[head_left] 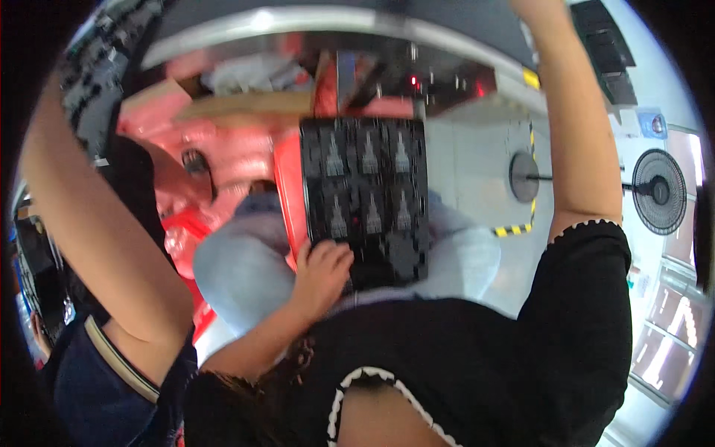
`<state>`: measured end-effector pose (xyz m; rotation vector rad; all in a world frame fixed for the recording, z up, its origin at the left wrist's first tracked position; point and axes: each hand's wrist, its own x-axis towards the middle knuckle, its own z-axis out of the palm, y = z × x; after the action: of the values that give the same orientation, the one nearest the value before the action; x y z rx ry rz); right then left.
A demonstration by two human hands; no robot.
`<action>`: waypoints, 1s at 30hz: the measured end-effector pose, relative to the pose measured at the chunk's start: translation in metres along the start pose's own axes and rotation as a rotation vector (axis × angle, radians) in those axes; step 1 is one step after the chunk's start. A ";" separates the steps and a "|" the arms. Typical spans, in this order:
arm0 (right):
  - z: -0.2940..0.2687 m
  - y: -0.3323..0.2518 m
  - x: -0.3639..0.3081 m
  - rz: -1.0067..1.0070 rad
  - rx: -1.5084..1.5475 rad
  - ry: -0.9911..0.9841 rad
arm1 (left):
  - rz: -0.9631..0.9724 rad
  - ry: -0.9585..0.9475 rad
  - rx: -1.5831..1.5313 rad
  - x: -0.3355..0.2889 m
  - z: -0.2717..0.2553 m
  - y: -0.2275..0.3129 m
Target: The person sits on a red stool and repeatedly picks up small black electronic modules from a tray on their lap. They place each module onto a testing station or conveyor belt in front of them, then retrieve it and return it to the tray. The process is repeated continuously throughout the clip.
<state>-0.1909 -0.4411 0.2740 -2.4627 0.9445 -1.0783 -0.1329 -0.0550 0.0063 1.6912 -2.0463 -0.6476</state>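
A black tray (388, 252) with six moulded pockets lies across my lap, the same dark bottle-like shape showing in each pocket. My left hand (322, 274) rests on the tray's near left part, its fingers stretched over the surface and the thumb by the left edge. Beneath the tray, a red flat piece (290, 186) sticks out on the left. My right arm reaches far forward to the upper right. Only part of my right hand (538, 9) shows at the top edge of the picture, over the dark bench top; its fingers are cut off.
The bench (462, 22) runs across the front, with red lights on a dark unit below its edge. Red bubble-wrap bags (231, 153) pile up at left. A co-worker's bare arm (104, 223) extends beside me. At right stand a fan (659, 191) and yellow-black floor tape (514, 231).
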 end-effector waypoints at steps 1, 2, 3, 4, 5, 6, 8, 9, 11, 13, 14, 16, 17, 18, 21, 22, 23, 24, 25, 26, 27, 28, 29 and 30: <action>-0.015 -0.013 -0.030 -0.012 0.068 -0.051 | -0.011 0.011 -0.034 0.002 -0.006 0.004; -0.028 -0.016 -0.052 -0.035 0.146 -0.087 | -0.004 0.051 -0.046 0.003 -0.006 0.003; -0.035 -0.014 -0.083 0.189 0.120 -0.280 | -0.002 0.046 -0.069 0.000 -0.007 0.002; -0.042 -0.015 -0.119 0.253 0.151 -0.411 | 0.001 0.064 -0.090 0.003 -0.008 0.004; -0.033 -0.014 -0.150 0.294 0.215 -0.568 | -0.045 0.105 -0.085 0.001 -0.009 0.004; -0.017 -0.016 -0.178 0.167 0.352 -0.674 | -0.077 0.145 -0.087 0.000 -0.009 0.002; 0.000 -0.012 -0.238 0.121 0.365 -0.857 | -0.095 0.135 -0.105 0.002 -0.009 0.002; 0.008 -0.009 -0.268 0.185 0.436 -0.935 | -0.090 0.144 -0.098 0.003 -0.010 0.003; 0.027 -0.009 -0.316 0.306 0.455 -1.034 | -0.092 0.139 -0.078 0.003 -0.013 0.008; 0.038 -0.010 -0.346 0.270 0.331 -0.941 | -0.036 0.130 -0.062 0.002 -0.014 0.016; 0.042 -0.011 -0.353 0.165 0.262 -0.834 | -0.015 0.128 -0.055 0.001 -0.013 0.020; 0.042 -0.008 -0.358 0.071 0.208 -0.626 | 0.068 0.061 -0.053 0.001 -0.010 0.028; 0.038 -0.009 -0.346 0.077 0.229 -0.529 | 0.123 0.018 -0.050 0.000 -0.004 0.028; 0.034 -0.010 -0.333 0.083 0.244 -0.431 | 0.183 -0.021 -0.047 0.000 0.000 0.029; 0.022 -0.018 -0.314 0.279 0.338 -0.340 | 0.263 -0.035 0.081 0.003 0.018 0.025; 0.020 -0.021 -0.309 0.363 0.382 -0.330 | 0.291 -0.039 0.143 0.004 0.026 0.022; 0.018 -0.023 -0.307 0.349 0.382 -0.313 | 0.314 -0.028 0.167 0.006 0.030 0.025; 0.018 -0.026 -0.305 0.334 0.382 -0.298 | 0.305 -0.028 0.152 0.008 0.032 0.026; 0.018 -0.029 -0.303 0.317 0.383 -0.283 | 0.295 -0.028 0.138 0.010 0.034 0.027; 0.019 -0.031 -0.301 0.302 0.386 -0.269 | 0.284 -0.029 0.122 0.011 0.035 0.028; 0.020 -0.033 -0.299 0.265 0.371 -0.260 | 0.287 -0.016 0.133 0.010 0.036 0.028; 0.021 -0.035 -0.297 0.227 0.358 -0.251 | 0.288 -0.002 0.144 0.009 0.035 0.027; 0.020 -0.037 -0.296 0.196 0.342 -0.240 | 0.294 0.007 0.151 0.010 0.031 0.030; 0.018 -0.039 -0.293 0.207 0.344 -0.241 | 0.296 0.045 0.128 0.013 0.027 0.032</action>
<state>-0.3078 -0.2161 0.1218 -2.1031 0.8374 -0.7798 -0.1760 -0.0600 0.0032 1.4111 -2.2850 -0.3857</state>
